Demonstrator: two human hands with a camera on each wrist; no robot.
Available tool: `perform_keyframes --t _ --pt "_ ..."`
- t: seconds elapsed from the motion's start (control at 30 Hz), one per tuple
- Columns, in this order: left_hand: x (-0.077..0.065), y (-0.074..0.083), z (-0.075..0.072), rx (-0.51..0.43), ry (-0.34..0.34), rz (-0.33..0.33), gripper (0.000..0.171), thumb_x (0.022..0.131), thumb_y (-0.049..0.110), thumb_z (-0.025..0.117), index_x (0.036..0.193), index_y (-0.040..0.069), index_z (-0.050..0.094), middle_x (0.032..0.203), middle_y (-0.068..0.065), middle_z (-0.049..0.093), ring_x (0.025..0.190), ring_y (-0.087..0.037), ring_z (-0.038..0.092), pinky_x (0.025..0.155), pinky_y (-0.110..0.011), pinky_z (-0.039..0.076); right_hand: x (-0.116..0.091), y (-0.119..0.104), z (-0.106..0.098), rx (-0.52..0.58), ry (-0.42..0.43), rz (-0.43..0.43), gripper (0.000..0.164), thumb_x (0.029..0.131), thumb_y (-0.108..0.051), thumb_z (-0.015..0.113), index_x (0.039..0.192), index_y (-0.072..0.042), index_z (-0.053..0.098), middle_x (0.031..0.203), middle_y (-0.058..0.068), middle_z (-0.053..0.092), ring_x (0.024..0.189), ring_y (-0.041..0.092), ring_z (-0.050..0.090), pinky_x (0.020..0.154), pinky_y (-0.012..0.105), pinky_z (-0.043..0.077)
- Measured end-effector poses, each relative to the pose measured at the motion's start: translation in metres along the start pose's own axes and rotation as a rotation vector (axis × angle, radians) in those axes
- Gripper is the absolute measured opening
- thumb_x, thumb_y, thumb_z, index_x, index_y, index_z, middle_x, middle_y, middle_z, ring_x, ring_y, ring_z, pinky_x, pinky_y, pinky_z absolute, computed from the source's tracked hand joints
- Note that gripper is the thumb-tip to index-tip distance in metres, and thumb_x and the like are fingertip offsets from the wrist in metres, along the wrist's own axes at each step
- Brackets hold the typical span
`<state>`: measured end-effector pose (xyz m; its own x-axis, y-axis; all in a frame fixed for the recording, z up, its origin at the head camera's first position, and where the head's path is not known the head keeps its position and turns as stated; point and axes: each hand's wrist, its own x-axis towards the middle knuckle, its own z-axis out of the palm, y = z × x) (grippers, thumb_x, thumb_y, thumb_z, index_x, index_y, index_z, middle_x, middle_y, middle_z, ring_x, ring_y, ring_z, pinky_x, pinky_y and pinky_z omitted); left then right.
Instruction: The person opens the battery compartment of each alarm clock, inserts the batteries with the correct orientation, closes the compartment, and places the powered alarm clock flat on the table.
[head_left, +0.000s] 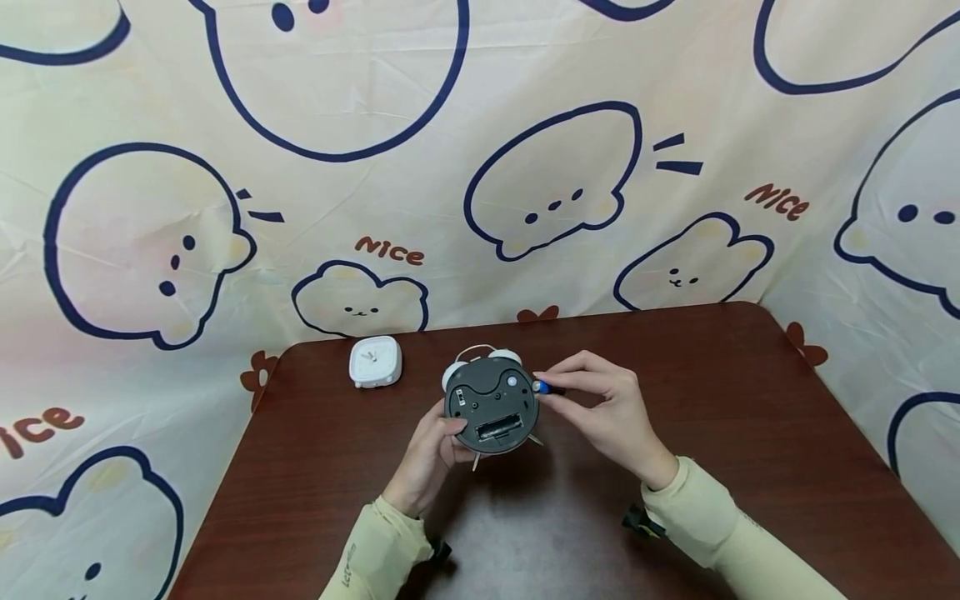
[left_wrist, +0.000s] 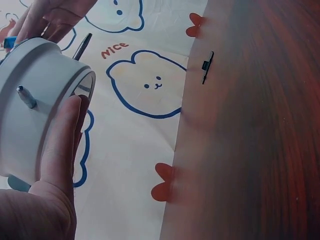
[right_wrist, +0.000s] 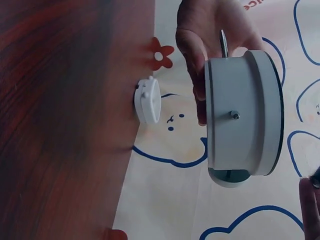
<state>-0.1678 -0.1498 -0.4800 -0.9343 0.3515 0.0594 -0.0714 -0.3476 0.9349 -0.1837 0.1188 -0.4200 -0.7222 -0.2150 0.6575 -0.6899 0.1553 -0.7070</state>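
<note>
My left hand (head_left: 426, 457) grips a round alarm clock (head_left: 480, 398), its dark back turned toward me, thumb on the lower left of the back. The clock has a white rim, white bells on top and thin metal legs. Low on the back, the battery compartment (head_left: 499, 427) is uncovered. Right of the clock, my right hand (head_left: 611, 408) pinches a small blue-and-black cylinder (head_left: 546, 387), apparently a battery, close to the clock's edge. In the left wrist view, the clock's white side (left_wrist: 32, 135) faces the camera. Fingers hide part of the cylinder.
On the brown table (head_left: 712, 383), a small white square clock (head_left: 376, 362) stands near the back left edge. A thin dark piece (left_wrist: 207, 67) shows on the table in the left wrist view. Printed cloth (head_left: 360, 200) hangs behind the table.
</note>
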Motion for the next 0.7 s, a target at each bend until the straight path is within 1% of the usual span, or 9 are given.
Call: perform_keyframes --t 0.1,0.3,0.53,0.7 --pt "0.0001 -0.0001 -0.0003 0.005 0.002 0.000 0.054 0.100 0.010 0.042 0.151 -0.006 0.035 0.114 -0.003 0.076 0.089 -0.017 0.078 0.079 -0.039 0.063 -0.0001 0.0006 0.0016 -0.039 -0.017 -0.028 0.035 0.076 0.007 0.087 0.107 -0.008 0.082 0.099 0.003 0.072 0.095 0.012 0.066 0.074 0.021 0.056" --pt "0.0001 0.0003 -0.0006 0.008 0.003 -0.009 0.049 0.101 0.010 0.041 0.148 -0.003 0.039 0.112 -0.003 0.077 0.088 -0.015 0.077 0.079 -0.038 0.063 0.0011 0.0000 0.0029 -0.094 -0.038 -0.048 0.035 0.075 0.006 0.088 0.106 -0.009 0.083 0.099 0.000 0.073 0.097 0.011 0.061 0.072 0.018 0.051" --pt "0.0000 0.0014 0.0002 0.004 -0.010 -0.006 0.051 0.102 0.012 0.040 0.151 -0.002 0.036 0.116 -0.003 0.076 0.090 -0.017 0.078 0.081 -0.038 0.063 0.0019 -0.0009 0.0040 -0.110 -0.038 -0.056 0.037 0.074 0.006 0.089 0.106 -0.009 0.083 0.099 0.000 0.074 0.096 0.011 0.062 0.072 0.018 0.051" --pt "-0.0011 0.0026 0.0003 0.002 -0.012 0.000 0.050 0.102 0.010 0.039 0.151 -0.002 0.037 0.117 -0.004 0.076 0.090 -0.017 0.078 0.081 -0.038 0.063 0.0007 -0.0007 0.0043 -0.112 -0.037 -0.053 0.037 0.075 0.006 0.089 0.108 -0.008 0.082 0.099 0.000 0.073 0.096 0.011 0.063 0.076 0.018 0.055"
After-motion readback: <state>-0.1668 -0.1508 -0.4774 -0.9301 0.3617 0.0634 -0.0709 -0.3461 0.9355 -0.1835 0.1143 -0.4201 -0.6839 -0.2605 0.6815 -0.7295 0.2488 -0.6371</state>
